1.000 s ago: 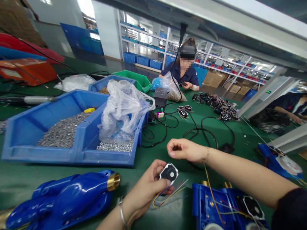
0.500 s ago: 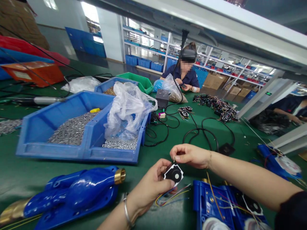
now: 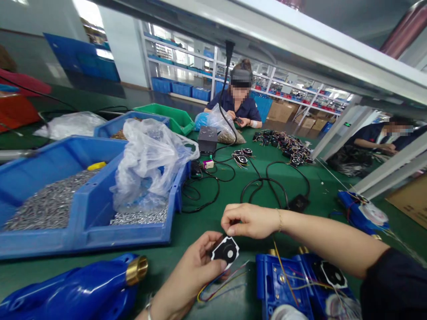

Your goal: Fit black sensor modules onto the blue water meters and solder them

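My left hand (image 3: 193,271) holds a small black and white fan part (image 3: 225,251) with coloured wires (image 3: 220,284) trailing from it. My right hand (image 3: 248,220) is just above it, thumb and forefinger pinched together at the part's top edge; what they pinch is too small to tell. Below my right forearm lies an open blue plastic housing (image 3: 283,284) with wires and a second fan part (image 3: 330,274) inside. A glossy blue shell with a brass nozzle (image 3: 135,270) lies at the lower left.
Blue bins (image 3: 86,222) of small metal screws stand at the left, one with a clear plastic bag (image 3: 150,155). Black cables (image 3: 263,182) loop across the green table. A pile of fan parts (image 3: 287,144) lies farther back. A seated person (image 3: 238,100) works opposite, another person (image 3: 383,138) at the right.
The view has shifted to the right. My right hand has come down onto the top edge of the fan part. My left hand keeps holding the part.
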Demonstrator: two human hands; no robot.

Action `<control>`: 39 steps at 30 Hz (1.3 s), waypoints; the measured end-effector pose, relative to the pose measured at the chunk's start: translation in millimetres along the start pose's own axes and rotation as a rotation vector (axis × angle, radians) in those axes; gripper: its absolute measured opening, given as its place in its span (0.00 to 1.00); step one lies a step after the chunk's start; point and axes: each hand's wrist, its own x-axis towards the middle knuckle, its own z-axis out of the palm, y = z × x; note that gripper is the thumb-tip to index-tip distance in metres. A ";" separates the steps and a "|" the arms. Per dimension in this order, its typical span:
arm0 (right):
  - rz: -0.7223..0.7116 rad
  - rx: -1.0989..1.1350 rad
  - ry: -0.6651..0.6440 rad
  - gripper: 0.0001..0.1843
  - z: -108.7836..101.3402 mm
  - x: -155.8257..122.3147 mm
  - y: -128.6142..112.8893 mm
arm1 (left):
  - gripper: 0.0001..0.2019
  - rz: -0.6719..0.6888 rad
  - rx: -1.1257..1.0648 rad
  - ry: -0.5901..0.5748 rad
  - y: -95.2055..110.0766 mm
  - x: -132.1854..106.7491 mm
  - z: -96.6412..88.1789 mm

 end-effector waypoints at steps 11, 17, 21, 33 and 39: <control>0.078 0.167 0.038 0.05 5.0 -10.0 9.1 | 0.19 -0.032 -0.036 0.002 0.0 -0.5 4.2; 0.119 0.390 0.019 0.17 17.0 -12.9 13.1 | 0.18 0.013 -0.054 0.001 0.5 -3.9 5.1; 0.114 0.387 0.028 0.17 18.0 -12.8 12.6 | 0.18 0.010 -0.056 -0.009 2.2 -5.1 6.8; 0.141 0.232 -0.138 0.09 -1.8 -12.8 11.3 | 0.21 -0.046 0.044 -0.003 -3.1 0.4 6.3; 0.195 0.332 -0.164 0.07 -0.1 -11.8 23.1 | 0.25 -0.131 -0.057 0.064 -4.3 3.0 7.9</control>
